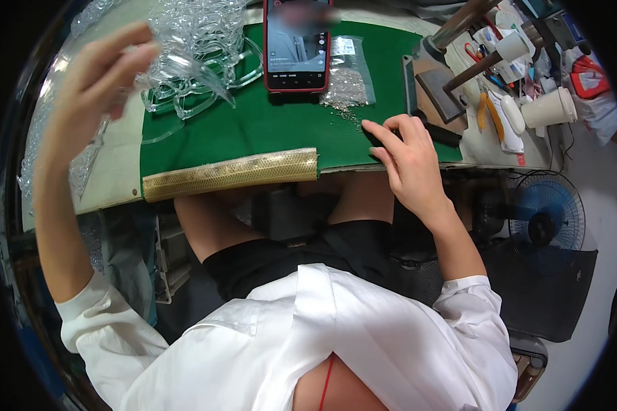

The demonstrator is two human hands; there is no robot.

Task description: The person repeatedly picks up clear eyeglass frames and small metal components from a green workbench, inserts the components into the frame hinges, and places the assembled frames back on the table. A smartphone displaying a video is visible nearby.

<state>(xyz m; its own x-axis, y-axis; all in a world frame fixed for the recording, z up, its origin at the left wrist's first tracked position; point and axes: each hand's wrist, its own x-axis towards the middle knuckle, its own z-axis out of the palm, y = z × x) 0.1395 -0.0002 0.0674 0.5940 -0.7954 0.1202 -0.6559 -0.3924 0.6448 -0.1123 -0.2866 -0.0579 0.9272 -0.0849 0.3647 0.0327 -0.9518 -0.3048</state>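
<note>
My left hand (110,82) is raised over the left side of the bench and smeared by motion. Its fingertips are beside a heap of clear plastic eyeglass frames (199,34); whether it holds one of them, I cannot tell. On the green mat (253,130), my right hand (408,154) rests low with its thumb and forefinger apart. The forefinger's tip is next to a scatter of tiny metal pieces (346,113), too small to name. These lie at the mouth of a clear plastic bag (353,58) with more such pieces in it.
A phone (297,79) in a red case lies beyond the mat's middle. A gold patterned strip (233,172) covers the bench's front edge. To the right are a metal bench tool (442,96), orange-handled pliers (490,113), a paper cup (552,108) and a fan (545,212).
</note>
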